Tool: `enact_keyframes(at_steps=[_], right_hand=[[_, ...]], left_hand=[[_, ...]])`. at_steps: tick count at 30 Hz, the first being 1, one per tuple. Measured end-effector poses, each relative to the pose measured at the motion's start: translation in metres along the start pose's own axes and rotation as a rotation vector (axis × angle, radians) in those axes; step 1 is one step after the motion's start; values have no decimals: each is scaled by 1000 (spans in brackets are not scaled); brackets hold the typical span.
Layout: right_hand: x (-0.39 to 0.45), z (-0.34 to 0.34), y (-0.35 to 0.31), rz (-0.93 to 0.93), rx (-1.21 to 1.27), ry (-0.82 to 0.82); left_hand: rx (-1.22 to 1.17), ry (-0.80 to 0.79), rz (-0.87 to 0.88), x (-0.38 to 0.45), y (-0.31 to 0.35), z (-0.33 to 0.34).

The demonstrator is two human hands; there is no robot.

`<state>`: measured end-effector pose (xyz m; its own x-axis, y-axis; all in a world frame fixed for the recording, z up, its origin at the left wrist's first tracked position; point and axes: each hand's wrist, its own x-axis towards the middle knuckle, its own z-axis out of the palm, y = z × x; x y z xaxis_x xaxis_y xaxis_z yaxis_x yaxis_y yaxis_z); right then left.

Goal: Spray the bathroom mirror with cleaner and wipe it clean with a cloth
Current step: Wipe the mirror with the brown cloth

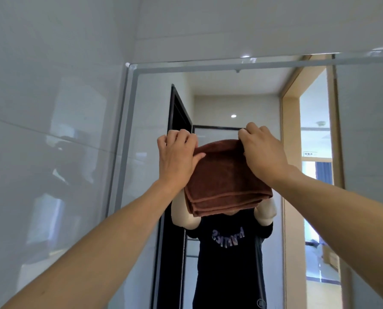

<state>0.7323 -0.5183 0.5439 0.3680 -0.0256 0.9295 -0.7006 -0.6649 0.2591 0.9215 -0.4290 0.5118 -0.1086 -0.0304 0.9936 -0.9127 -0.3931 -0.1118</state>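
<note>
Folded brown cloth [226,175] held up against the mirror [230,103], below its top frame; left hand [177,155] on the cloth's left upper edge, fingers curled over it; right hand [262,150] pinching the right upper corner, fingers clamped on the fabric.

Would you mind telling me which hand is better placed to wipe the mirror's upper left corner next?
Left, probably: the left hand holds the folded brown cloth on the side nearer that corner of the mirror.
</note>
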Motion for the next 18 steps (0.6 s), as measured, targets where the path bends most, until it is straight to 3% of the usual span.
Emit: enact_keyframes(at_steps=[4, 8, 12, 14, 16, 18], right_hand=[[4, -14, 6, 14, 41, -24], [8, -42, 18, 12, 114, -98], [8, -71, 35, 85, 350, -330], [0, -85, 47, 158, 573, -459], [-13, -98, 64, 251, 858, -639], [-27, -110, 79, 261, 975, -837]], left_hand=[[-112, -142, -34, 14, 3, -19], [-428, -339, -128, 37, 4, -46], [-454, -559, -103, 56, 16, -77], [-584, -694, -164, 56, 22, -95], [-724, -858, -210, 51, 26, -110], [-788, -1011, -215, 42, 33, -120]])
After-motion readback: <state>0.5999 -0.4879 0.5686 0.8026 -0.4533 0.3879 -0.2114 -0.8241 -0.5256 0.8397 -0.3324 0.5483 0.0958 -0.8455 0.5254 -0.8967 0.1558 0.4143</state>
